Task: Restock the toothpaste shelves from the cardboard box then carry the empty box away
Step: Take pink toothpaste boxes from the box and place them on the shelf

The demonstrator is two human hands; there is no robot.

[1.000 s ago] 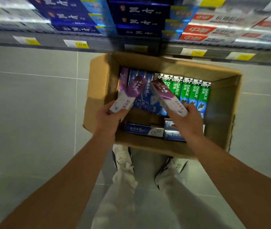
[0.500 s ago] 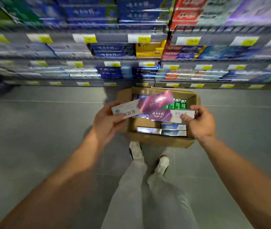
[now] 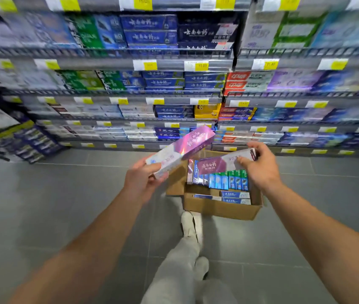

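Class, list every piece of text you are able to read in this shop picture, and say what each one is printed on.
"云南白药": dark blue cartons on the upper shelf.
"32.00": yellow price tag on the shelf rail.
"中华": red cartons.
"DARLIE": green cartons, only just legible.
Purple cartons in the left hand and right hand, other tags: blurred.

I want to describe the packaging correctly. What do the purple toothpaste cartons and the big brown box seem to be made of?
The purple carton in the left hand looks like glossy printed paperboard: a bright iridescent glare runs across it. The one in the right hand looks alike, with less shine. The brown box looks like plain matte cardboard, dull brown and unprinted; whether it is corrugated cannot be told.
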